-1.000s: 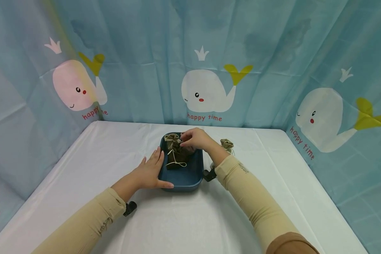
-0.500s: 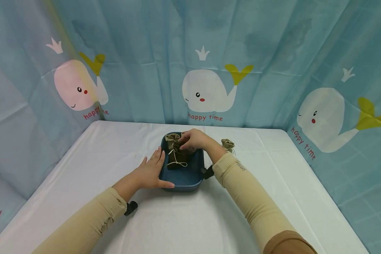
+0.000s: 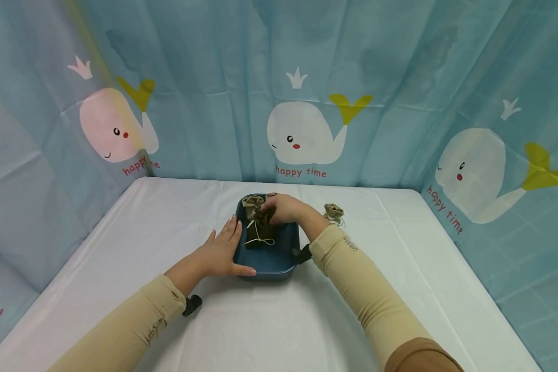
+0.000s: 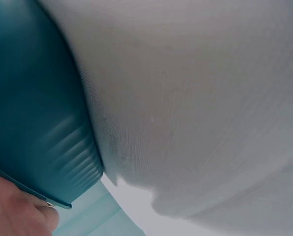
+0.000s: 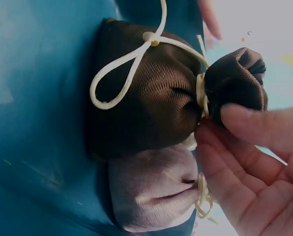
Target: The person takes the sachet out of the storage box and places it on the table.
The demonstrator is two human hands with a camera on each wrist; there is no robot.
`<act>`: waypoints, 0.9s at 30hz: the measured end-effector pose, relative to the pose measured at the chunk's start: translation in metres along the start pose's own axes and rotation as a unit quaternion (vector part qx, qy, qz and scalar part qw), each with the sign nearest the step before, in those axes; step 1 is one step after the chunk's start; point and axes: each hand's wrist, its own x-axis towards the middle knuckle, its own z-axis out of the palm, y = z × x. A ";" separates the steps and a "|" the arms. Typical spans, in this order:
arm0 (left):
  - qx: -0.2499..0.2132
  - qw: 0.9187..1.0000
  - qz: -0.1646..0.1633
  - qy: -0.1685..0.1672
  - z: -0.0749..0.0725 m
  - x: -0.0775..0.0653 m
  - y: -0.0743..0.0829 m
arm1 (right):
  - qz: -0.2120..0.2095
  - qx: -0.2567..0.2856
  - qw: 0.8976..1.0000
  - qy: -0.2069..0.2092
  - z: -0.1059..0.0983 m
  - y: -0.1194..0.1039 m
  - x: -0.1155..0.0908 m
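Note:
A dark brown drawstring pouch [image 3: 259, 235] with a cream cord stands in a blue plastic bin [image 3: 268, 274]. My right hand [image 3: 283, 209] pinches its gathered neck between thumb and fingers, close up in the right wrist view. Beside it in the bin lies a pinkish-grey pouch [image 5: 154, 189], mostly hidden by my hand from the head camera. An olive-tan pouch top [image 3: 251, 204] shows at the bin's back left. My left hand [image 3: 218, 252] rests along the bin's left side, fingers straight at the rim, thumb at the front corner.
Another olive pouch [image 3: 333, 211] stands on the white-covered table [image 3: 390, 248] to the right of the bin, partly behind my right forearm. A blue curtain [image 3: 204, 129] with whale prints surrounds the table at the back and sides.
My right hand has sunk slightly and turned at the brown pouch's neck, its knuckles now lower over the bin. The left hand and the bin stay in place.

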 end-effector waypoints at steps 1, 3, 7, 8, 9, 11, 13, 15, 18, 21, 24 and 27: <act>0.000 1.000 0.000 0.000 0.000 0.000 0.000 | -0.002 0.002 1.000 0.004 0.000 0.000 0.000; 0.000 1.000 -0.001 -0.001 0.000 0.000 0.000 | -0.008 0.009 1.000 0.014 0.001 -0.001 0.001; -0.001 1.000 -0.002 0.000 0.000 0.000 0.000 | -0.016 0.016 0.999 0.031 0.002 0.000 0.002; 0.000 1.000 -0.002 0.001 0.001 0.000 0.000 | -0.017 0.016 0.999 0.034 0.003 0.000 0.002; 0.001 1.000 -0.002 0.001 0.001 0.000 0.000 | -0.017 0.015 0.999 0.037 0.003 0.000 0.002; 0.001 1.000 -0.003 0.000 0.001 0.001 0.000 | -0.017 0.014 0.999 0.041 0.003 0.000 0.002; 0.001 1.000 -0.003 0.000 0.000 0.001 0.000 | -0.016 0.012 0.999 0.046 0.003 -0.001 0.002; 0.000 1.000 -0.002 0.000 0.000 0.001 0.000 | -0.011 0.020 0.998 0.050 0.003 -0.001 0.002; 0.000 1.000 0.000 0.000 0.000 0.001 -0.001 | -0.006 0.036 0.998 0.054 0.002 -0.002 0.001; 0.001 1.000 -0.002 -0.001 0.000 0.001 0.000 | -0.006 0.048 0.997 0.054 0.002 -0.002 0.001; 0.002 1.000 -0.005 -0.005 -0.001 0.000 0.001 | -0.006 0.059 0.997 0.050 0.001 -0.002 0.000; 0.002 1.000 -0.007 -0.007 -0.002 0.000 0.002 | 0.003 0.071 0.996 0.050 0.000 -0.001 -0.002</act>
